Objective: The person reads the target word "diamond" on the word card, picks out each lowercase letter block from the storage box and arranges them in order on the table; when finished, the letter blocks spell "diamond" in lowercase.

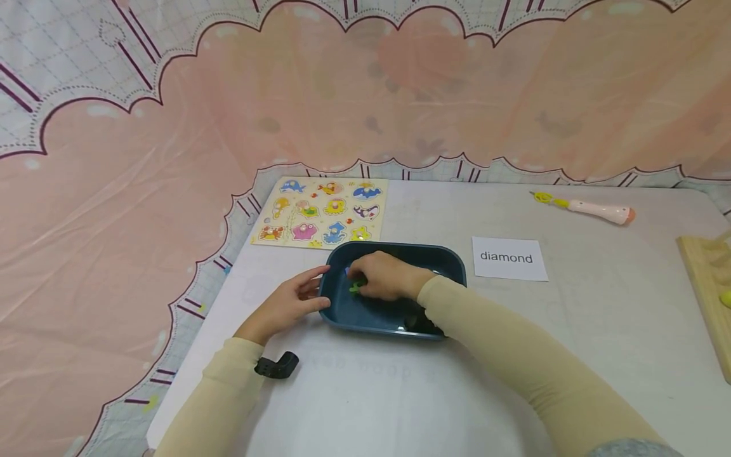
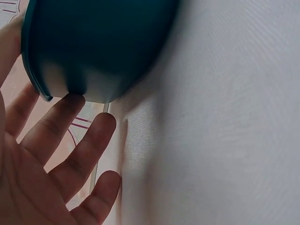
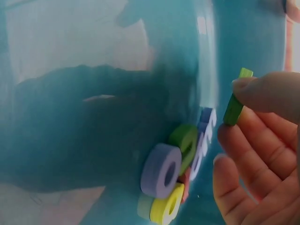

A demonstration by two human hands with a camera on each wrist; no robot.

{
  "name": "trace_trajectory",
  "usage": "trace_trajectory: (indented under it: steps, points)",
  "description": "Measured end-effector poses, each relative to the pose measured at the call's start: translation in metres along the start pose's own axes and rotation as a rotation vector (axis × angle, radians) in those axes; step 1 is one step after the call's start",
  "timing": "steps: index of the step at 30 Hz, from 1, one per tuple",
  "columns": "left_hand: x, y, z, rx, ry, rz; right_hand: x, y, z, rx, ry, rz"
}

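In the head view a dark blue tray (image 1: 365,320) sits on the table. My left hand (image 1: 287,304) is at its left end, fingers and thumb spread against the rim; in the left wrist view the fingertips touch the tray's outer wall (image 2: 103,42). Reaching inside the tray, my right hand (image 1: 384,276) pinches a small green piece (image 3: 238,96) between thumb and fingers. It shows edge-on in the right wrist view. Below it, against the tray's side, lie a purple ring-shaped piece (image 3: 160,171), a green one (image 3: 183,140), a yellow one (image 3: 166,206) and other purple pieces (image 3: 206,123).
A sea-animal puzzle board (image 1: 320,212) lies behind the tray. To the right is a white card (image 1: 510,259) reading "diamond". Farther off are a pink pen-like tool (image 1: 599,211) with a yellow cord and a wooden board (image 1: 705,285) at the right edge.
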State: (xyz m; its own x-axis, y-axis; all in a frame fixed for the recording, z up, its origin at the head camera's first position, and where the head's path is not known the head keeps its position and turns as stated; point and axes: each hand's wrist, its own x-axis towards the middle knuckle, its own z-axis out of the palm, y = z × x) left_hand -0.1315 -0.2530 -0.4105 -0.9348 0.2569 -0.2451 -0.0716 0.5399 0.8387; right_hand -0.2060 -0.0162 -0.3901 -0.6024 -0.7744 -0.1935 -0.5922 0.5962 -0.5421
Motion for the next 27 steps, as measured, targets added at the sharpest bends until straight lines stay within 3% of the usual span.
trace_trajectory:
  steps: [18,27]
  points:
    - [0.001,0.002,0.001,0.0,-0.005,-0.004,-0.027,0.007,-0.028,0.092,0.123,0.019]
    - [0.0,0.001,0.001,-0.007,-0.002,-0.004,-0.044,0.014,-0.038,0.062,0.187,-0.02]
